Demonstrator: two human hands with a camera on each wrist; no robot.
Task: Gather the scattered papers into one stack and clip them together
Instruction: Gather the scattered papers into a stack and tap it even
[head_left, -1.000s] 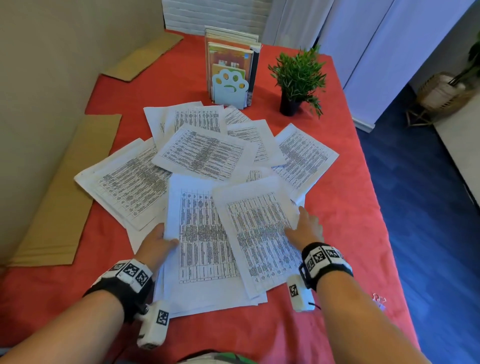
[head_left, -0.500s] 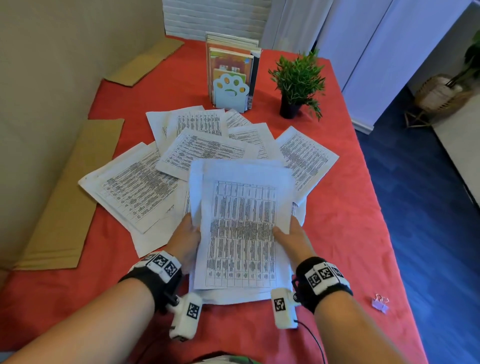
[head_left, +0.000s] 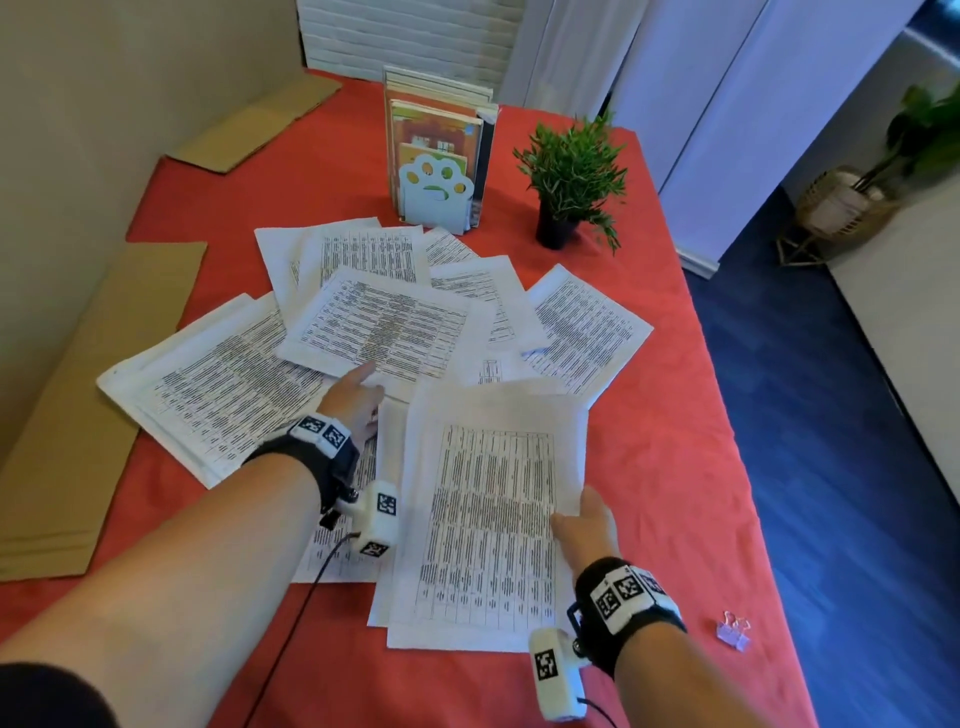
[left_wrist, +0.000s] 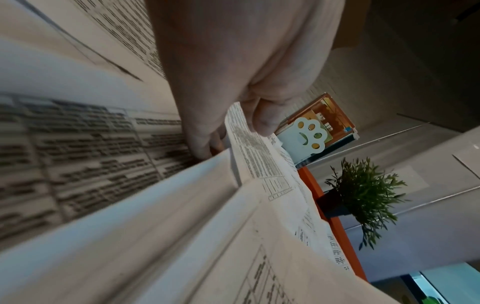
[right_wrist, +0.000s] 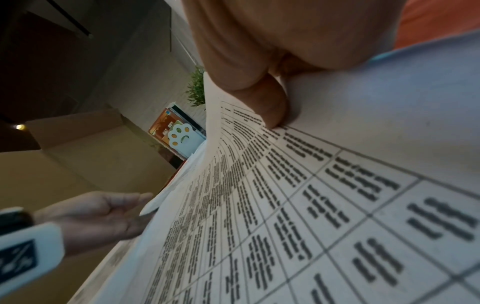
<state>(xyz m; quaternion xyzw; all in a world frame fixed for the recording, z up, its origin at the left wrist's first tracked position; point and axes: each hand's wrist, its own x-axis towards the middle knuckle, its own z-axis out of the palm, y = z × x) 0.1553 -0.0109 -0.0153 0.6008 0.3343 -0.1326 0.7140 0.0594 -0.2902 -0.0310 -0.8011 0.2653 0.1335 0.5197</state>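
Gathering step: right hand (head_left: 586, 525) pinches the started stack (head_left: 485, 519); left hand (head_left: 353, 397), fingers extended, reaches the eleven-o'clock sheet (head_left: 384, 327); next, slide it over.

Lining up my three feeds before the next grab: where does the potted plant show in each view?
Head: potted plant stands upper right of centre on the red table, right of the paw bookend.
Left wrist: potted plant at right of centre, below the paw bookend.
Right wrist: only a green sliver shows, upper middle, behind the held paper's edge.
Shared landmark: the paw bookend.
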